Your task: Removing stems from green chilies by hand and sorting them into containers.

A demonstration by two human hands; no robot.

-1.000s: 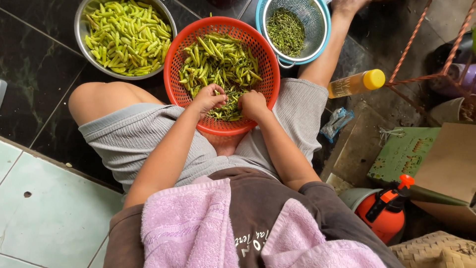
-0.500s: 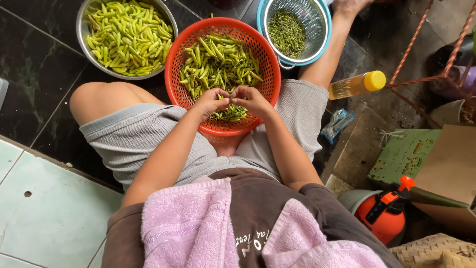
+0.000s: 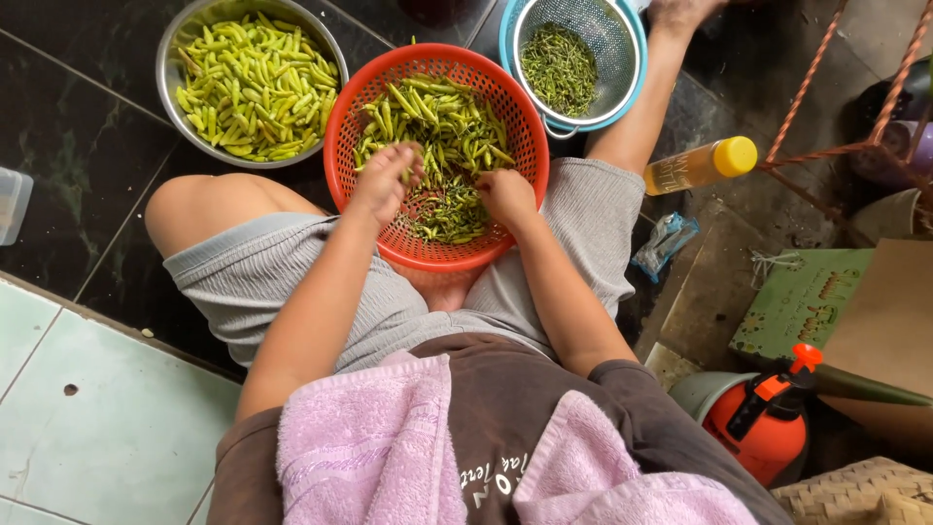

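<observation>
The red plastic colander (image 3: 342, 136) sits propped on the person's lap, centre top of the frame, full of green chilies (image 3: 437, 122). The left hand (image 3: 384, 180) digs into the pile with fingers curled round a few pods; the right hand (image 3: 505, 197) rests lower in the heap, fingers closed, though whether it pinches a pod I cannot tell.

The colander is balanced on thighs rather than floor, so a shifted knee could tip it and spill chilies over the dark tiles. Chili juice on bare fingers could sting if it reaches the eyes.

Upper left stands a steel bowl (image 3: 180, 34) of paler chilies; upper right, a blue-rimmed strainer (image 3: 637, 68) holds stems. At right lie a yellow-capped bottle (image 3: 700, 163), a green printed carton (image 3: 802, 301), brown cardboard (image 3: 889, 321), and an orange pump sprayer (image 3: 773, 428) lower right.
</observation>
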